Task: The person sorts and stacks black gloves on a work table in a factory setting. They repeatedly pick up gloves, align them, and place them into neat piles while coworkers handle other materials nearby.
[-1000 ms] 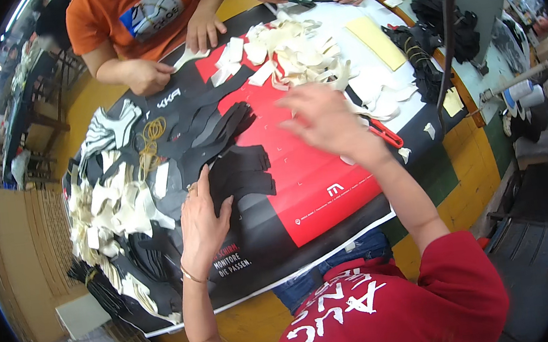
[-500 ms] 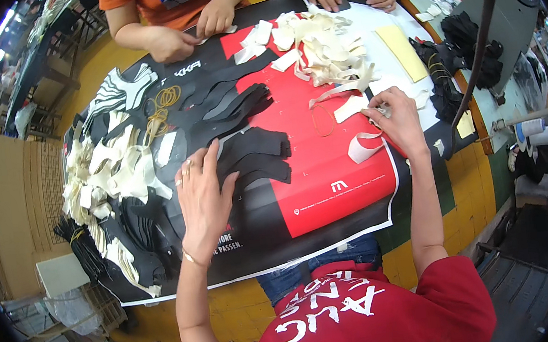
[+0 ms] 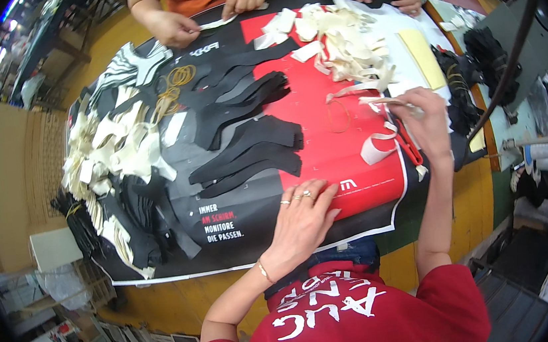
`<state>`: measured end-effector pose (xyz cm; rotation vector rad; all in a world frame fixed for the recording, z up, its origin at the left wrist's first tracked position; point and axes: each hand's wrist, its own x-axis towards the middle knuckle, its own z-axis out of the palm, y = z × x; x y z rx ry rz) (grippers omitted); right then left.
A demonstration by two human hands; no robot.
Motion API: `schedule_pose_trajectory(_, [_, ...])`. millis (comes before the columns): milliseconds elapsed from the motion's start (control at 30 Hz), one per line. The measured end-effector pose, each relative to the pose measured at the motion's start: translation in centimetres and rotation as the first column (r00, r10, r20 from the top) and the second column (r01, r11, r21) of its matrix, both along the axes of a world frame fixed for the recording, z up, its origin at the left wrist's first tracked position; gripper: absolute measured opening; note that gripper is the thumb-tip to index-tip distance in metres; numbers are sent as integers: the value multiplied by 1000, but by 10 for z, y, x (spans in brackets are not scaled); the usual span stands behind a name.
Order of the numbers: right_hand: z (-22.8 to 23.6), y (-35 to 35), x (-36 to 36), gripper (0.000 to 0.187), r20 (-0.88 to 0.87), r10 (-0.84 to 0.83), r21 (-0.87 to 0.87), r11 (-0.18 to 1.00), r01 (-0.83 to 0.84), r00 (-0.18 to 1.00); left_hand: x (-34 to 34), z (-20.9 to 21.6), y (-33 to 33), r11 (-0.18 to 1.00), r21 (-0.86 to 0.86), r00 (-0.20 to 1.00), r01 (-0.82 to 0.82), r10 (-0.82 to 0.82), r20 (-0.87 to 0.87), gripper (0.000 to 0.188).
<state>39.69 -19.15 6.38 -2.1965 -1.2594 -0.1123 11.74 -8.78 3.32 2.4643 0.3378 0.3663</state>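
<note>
My left hand [image 3: 304, 220] rests with its fingers stretched out on the red part of a large printed sheet [image 3: 347, 163], close to its near edge. Between the fingers and thumb of my right hand [image 3: 426, 121] is a cream fabric piece [image 3: 381, 100], seen nearly edge-on. A red-handled tool [image 3: 409, 145] lies just below that hand, partly hidden. Beside it is a curled cream strip [image 3: 377, 149]. A thin rubber band [image 3: 339, 117] lies to the left of the held piece. Black curved fabric pieces [image 3: 248, 150] are spread farther left.
Cream cutouts are heaped at the back [image 3: 340, 34] and at the left [image 3: 121, 143]. Rubber bands [image 3: 177, 87] lie near striped-looking stacked pieces [image 3: 131, 66]. Two people's hands [image 3: 175, 29] work along the far edge. A dark cable [image 3: 510, 66] hangs at the right.
My left hand has left the black pieces and moved right and nearer to me. My right hand has lifted the cream piece off the sheet, uncovering the red-handled tool.
</note>
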Motion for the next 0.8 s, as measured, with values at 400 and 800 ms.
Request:
schedule_pose_trajectory(400, [30, 4, -49, 22, -586, 297, -63, 911, -408, 754, 24, 6, 6, 530, -848, 945, -19, 288, 159, 47])
schedule_pose_trajectory(800, [4, -3, -35, 35, -58, 21, -528, 848, -48, 998, -7, -16, 33, 217, -947, 920, -236, 363, -146, 26])
